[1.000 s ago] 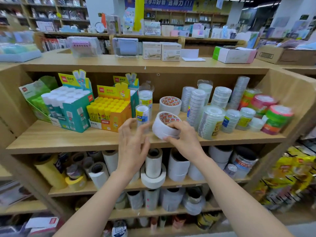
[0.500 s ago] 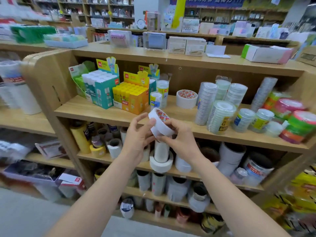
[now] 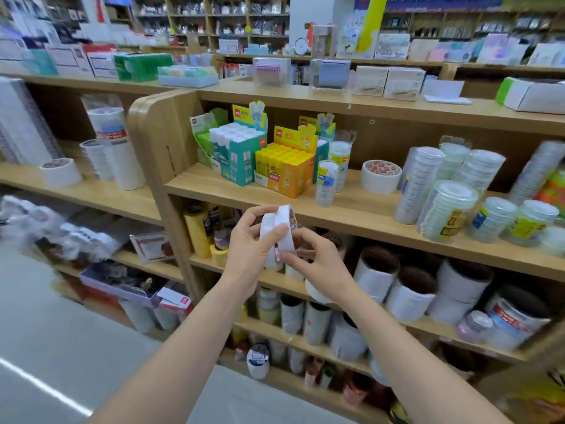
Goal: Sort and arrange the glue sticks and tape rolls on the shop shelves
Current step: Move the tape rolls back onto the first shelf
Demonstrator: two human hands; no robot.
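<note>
pinching a white tape roll (image 3: pixel 282 231) on edge between them, left hand (image 3: pixel 252 258) and right hand (image 3: pixel 319 267) have its matching roll (image 3: pixel 380 180) up-right on the shelf (image 3: pixel 351 209), nearer the right hand.

Two arms in shot here, and both are bare: the left forearm (image 3: pixel 183 347) and the right forearm (image 3: pixel 406 347) run uncovered right down to the bottom edge. The left hand (image 3: pixel 248 255) and right hand (image 3: pixel 321 267) are bare as well, with slim fingers and narrow wrists. The nails are too blurred to read.
</note>
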